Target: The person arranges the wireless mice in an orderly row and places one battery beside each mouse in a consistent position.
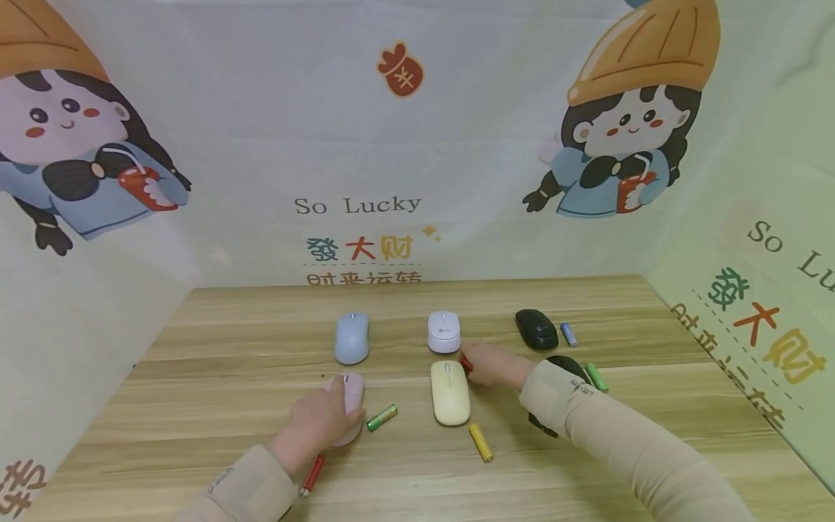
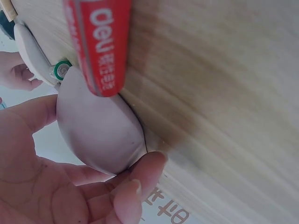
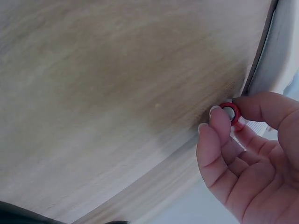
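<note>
My left hand [image 1: 314, 422] holds a pale pink computer mouse [image 1: 354, 395] on the wooden table, thumb on one side and fingers on the other. In the left wrist view, the mouse [image 2: 96, 123] shows between thumb and fingertips, with a red battery [image 2: 105, 51] large in front. Just right of a yellow mouse [image 1: 451, 394], my right hand [image 1: 492, 365] pinches another red battery [image 1: 466, 362] between thumb and fingers. The end of that battery [image 3: 231, 112] faces the right wrist camera, close to the tabletop.
A blue mouse [image 1: 352, 339] and a white mouse [image 1: 444, 332] stand farther back. To the right are a black mouse [image 1: 537, 330], a blue battery [image 1: 569, 335] and a green battery [image 1: 596, 378]. The right sleeve partly hides another black mouse [image 1: 569, 365]. A yellow battery [image 1: 480, 443] lies in front.
</note>
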The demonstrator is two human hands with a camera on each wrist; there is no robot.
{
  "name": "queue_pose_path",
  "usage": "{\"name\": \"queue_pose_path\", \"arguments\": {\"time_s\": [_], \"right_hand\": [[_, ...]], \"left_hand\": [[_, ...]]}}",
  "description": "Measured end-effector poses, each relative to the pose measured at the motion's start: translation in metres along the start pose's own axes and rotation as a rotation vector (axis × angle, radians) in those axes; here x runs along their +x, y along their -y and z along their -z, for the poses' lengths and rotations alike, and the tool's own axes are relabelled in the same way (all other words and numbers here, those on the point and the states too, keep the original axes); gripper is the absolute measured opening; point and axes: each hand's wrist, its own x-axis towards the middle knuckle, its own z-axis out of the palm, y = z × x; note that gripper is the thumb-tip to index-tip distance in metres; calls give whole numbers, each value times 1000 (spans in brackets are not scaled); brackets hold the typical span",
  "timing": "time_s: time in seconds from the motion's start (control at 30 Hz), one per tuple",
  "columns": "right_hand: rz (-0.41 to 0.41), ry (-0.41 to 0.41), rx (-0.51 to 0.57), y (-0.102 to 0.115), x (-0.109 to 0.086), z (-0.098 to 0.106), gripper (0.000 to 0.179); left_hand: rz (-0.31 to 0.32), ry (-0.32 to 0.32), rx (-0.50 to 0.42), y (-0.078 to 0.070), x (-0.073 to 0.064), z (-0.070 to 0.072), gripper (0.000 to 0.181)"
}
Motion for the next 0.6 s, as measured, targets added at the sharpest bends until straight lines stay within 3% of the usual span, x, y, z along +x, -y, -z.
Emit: {"name": "queue_pose_path", "arguments": {"time_s": [0.1,0.2,0.33,0.6], "right_hand": [[-45,1,116,-4,2,2,23],[-159,6,244,-11,7,7,17],[-283,-18,335,-20,18,17,14],[-332,-123,405,-23,29,27,24]], "left_hand": [[4,0,-4,0,0,0,73],[4,-1,-9,1,1,-1,73],[7,-2,-16,1,1,-1,73],[12,1,-13,1,0,-1,72]]}}
